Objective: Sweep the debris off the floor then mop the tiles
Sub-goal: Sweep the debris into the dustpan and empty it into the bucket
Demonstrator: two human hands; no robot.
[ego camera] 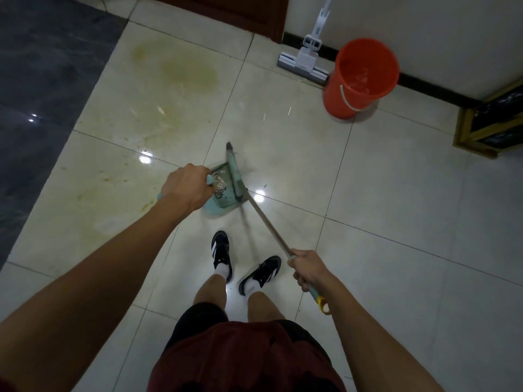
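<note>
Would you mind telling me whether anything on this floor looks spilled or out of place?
Yes: a yellowish-green stain spreads over the pale tiles ahead and left of the dustpan, with smaller specks trailing toward it. It stands out against the otherwise glossy, uniform floor.

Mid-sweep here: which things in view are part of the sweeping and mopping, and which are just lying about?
For the job:
broom, held by right hand
dustpan, held by left hand
mop
orange bucket
yellowish stain

Lying about:
wooden-framed box by the wall
</note>
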